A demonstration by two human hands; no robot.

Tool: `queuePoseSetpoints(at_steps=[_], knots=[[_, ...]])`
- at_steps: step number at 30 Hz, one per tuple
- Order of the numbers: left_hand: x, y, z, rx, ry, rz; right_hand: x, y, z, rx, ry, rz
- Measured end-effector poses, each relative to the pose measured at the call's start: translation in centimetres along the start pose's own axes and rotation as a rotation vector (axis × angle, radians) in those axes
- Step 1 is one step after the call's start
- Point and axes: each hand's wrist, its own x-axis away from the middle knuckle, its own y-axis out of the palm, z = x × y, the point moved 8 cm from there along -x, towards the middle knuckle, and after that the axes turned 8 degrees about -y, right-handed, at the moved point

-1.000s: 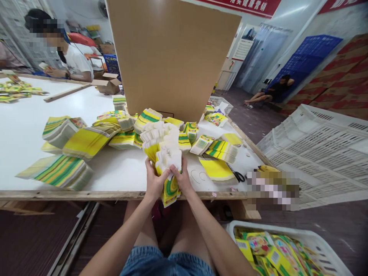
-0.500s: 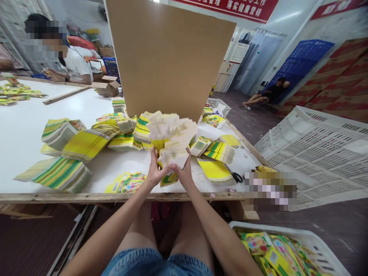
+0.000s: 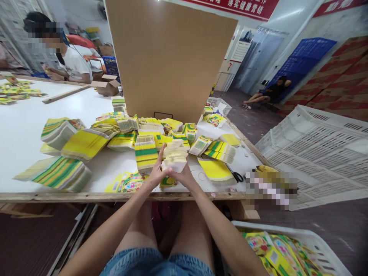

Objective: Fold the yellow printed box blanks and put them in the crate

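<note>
My left hand (image 3: pixel 157 171) and my right hand (image 3: pixel 184 174) grip a stack of packaging pouches (image 3: pixel 174 156) between them, its pale edges turned up toward me. The fingers wrap the stack from both sides, thumbs near each other at the front. Just left of the stack lies a striped yellow-green bundle of pouches (image 3: pixel 146 152). Under my hands a yellow printed pouch (image 3: pixel 168 182) shows in part. Flat printed pouches (image 3: pixel 132 182) lie left of my left hand. More bundles, such as a yellow one (image 3: pixel 85 145), spread across the table to the left.
A tall cardboard sheet (image 3: pixel 172 57) stands behind the bundles. Black-handled scissors (image 3: pixel 237 175) lie at right near the wooden table edge (image 3: pixel 115 197). A white basket of filled packets (image 3: pixel 313 237) sits low at right, below white crates (image 3: pixel 310 153). A co-worker (image 3: pixel 74 63) sits at far left.
The tall fanned mass of pouches in my hands has come down and apart. Bundles now lie behind and left of my hands, which hold a smaller, more compact stack.
</note>
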Motion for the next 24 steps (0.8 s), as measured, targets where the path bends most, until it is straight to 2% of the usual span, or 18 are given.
queuePoseSetpoints(at_steps=[4, 7, 12, 15, 18, 21, 24], knots=[[-1.0, 0.8, -0.3, -0.020, -0.008, 0.057, -2.2, -0.9, -0.8, 0.074, -0.133, 0.032], [-1.3, 1.0, -0.9, -0.032, -0.023, 0.129, -3.2, -1.8, -0.6, 0.100, -0.116, 0.026], [-0.2, 0.4, -2.1, 0.010, -0.060, 0.221, -0.9, -1.5, -0.3, 0.068, -0.069, -0.062], [-0.2, 0.6, -2.6, 0.051, -0.135, 0.213, 0.3, -1.2, 0.3, -0.015, 0.032, -0.036], [-1.2, 1.2, -2.6, 0.073, -0.275, 0.199, -0.1, -1.2, 0.6, -0.087, 0.168, -0.021], [-1.6, 2.3, -2.6, 0.099, -0.475, 0.106, -0.8, -1.3, 0.6, -0.152, 0.363, -0.082], [0.0, 3.4, -2.7, 0.127, -0.631, -0.013, 0.0, -1.8, 0.4, -0.187, 0.520, -0.150]])
